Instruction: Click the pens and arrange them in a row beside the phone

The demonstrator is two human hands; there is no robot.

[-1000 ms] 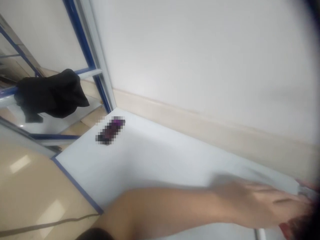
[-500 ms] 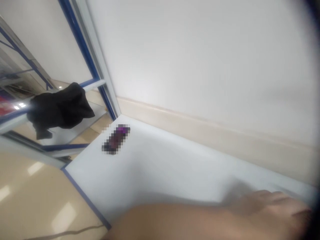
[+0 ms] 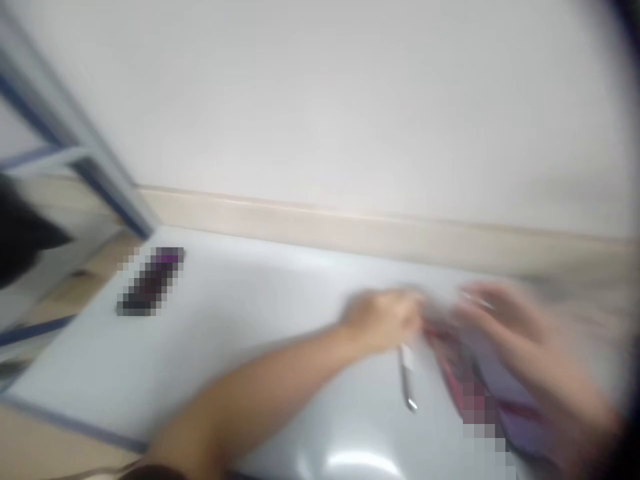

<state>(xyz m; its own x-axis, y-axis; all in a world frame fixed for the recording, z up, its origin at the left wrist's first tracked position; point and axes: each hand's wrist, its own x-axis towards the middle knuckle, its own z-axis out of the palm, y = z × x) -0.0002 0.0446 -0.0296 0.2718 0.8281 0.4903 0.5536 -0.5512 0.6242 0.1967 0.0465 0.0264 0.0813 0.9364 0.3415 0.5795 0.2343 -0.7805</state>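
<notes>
My left hand (image 3: 387, 319) is closed at the right-centre of the white table (image 3: 240, 333), blurred by motion. A thin metallic tool (image 3: 408, 379) sticks out below its fingers. Beside it on the right, my right hand (image 3: 510, 327) is curled, with a small shiny item (image 3: 477, 301) at its fingertips, too blurred to name. A reddish and purple flat item (image 3: 450, 367), partly pixelated, lies beneath and between the hands.
A pixelated dark and purple object (image 3: 153, 280) lies at the table's far left. A white wall (image 3: 325, 120) rises behind the table. Black cloth (image 3: 25, 233) hangs on a blue and white frame (image 3: 100, 167) at the left.
The view has swung to the right, so the frame and dark object sit further left. Both hands now show, along with the metallic tool and the reddish item.
</notes>
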